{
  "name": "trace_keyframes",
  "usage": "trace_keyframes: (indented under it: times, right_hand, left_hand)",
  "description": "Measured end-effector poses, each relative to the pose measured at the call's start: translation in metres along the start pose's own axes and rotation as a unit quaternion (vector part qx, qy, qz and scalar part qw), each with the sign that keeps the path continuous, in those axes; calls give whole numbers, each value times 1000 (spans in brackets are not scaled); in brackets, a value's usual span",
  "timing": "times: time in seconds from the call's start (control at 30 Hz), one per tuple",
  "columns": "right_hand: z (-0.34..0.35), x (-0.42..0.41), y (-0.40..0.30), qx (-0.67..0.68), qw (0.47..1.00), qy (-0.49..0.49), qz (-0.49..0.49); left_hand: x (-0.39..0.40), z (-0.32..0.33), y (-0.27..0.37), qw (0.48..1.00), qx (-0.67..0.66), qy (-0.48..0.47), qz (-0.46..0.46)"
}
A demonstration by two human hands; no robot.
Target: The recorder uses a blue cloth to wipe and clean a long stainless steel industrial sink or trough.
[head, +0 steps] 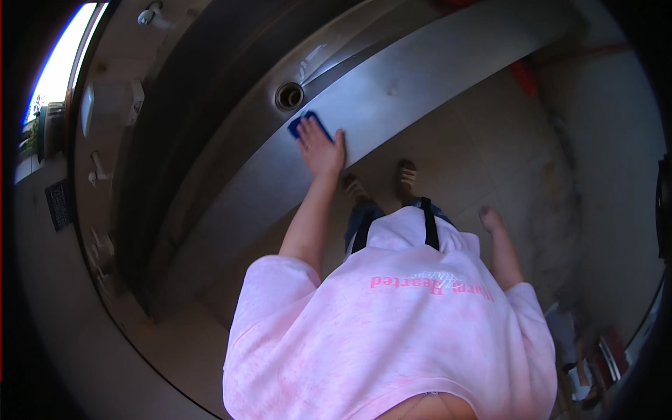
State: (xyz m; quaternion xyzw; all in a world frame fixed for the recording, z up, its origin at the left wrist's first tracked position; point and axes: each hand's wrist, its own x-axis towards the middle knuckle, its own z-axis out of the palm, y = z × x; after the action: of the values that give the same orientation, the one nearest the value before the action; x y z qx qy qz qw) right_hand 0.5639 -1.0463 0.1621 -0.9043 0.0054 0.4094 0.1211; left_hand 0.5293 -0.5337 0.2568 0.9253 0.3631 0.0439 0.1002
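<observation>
My left hand (319,149) lies palm down, its fingers pressing a dark blue cloth (295,126) flat against the broad front rim of a long stainless-steel trough sink (415,73). Its thumb is spread off to the right, on bare metal. Just beyond the cloth, inside the trough, is a round drain hole (289,96). My right hand (491,218) hangs low at my right side, away from the sink, with its fingers seemingly curled; nothing shows in it, but it is small and dim.
Taps (149,14) line the tiled wall behind the trough, with a white soap-dish-like fixture (135,102) among them. My sandalled feet (407,176) stand on the tiled floor before the sink. Another person (580,378) is at the lower right, near a red object (613,354). A window is at upper left.
</observation>
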Motion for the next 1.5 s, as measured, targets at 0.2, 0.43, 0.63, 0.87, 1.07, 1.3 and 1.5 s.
trace_keyframes:
  times: [0.2,0.43,0.63,0.87,1.07,1.3,1.5]
  right_hand:
    - [31,-20,49,77,997,27,6]
    - [50,-39,83,121,992,-5,29]
    - [37,-14,87,-3,1000,9,13]
    - [-46,14,-37,-67,995,5,-72]
    - [-55,-28,-194,-63,971,29,-228]
    - [-31,-48,-248,-96,968,-13,-231]
    - [-8,-39,-160,-85,983,-8,-160]
  left_hand:
    - [40,34,115,984,-58,38,164]
    - [13,47,162,946,-102,41,305]
    - [-4,36,90,961,-95,28,257]
    - [-5,-20,-74,999,-31,33,-8]
    - [-60,-55,-230,972,5,2,-235]
    - [-53,-44,-229,940,14,45,-339]
    - [-8,-23,-114,994,7,23,-108]
